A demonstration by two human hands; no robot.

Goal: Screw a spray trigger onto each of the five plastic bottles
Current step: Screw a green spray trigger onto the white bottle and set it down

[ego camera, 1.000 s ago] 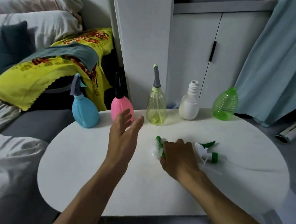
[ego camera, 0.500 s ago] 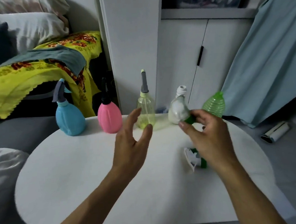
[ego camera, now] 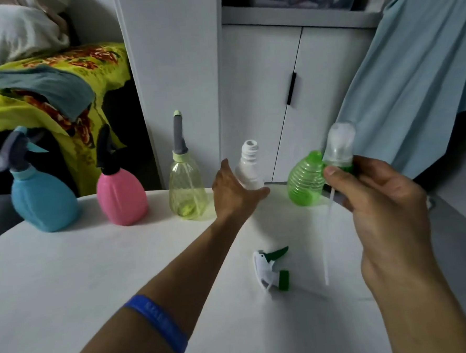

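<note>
Five bottles lined mid-frame on white table (ego camera: 69, 282); left hand (ego camera: 234, 192) spread around white bottle (ego camera: 249, 167); right hand (ego camera: 377, 194) pinching clear sprayer (ego camera: 339, 145) centre-right; second trigger (ego camera: 272, 272) lying lower centre

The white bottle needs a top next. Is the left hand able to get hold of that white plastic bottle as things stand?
Probably yes. The left hand is open right at the white plastic bottle, its fingers around the body, with nothing between them; the yellow-green clear bottle stands clear to one side.
</note>
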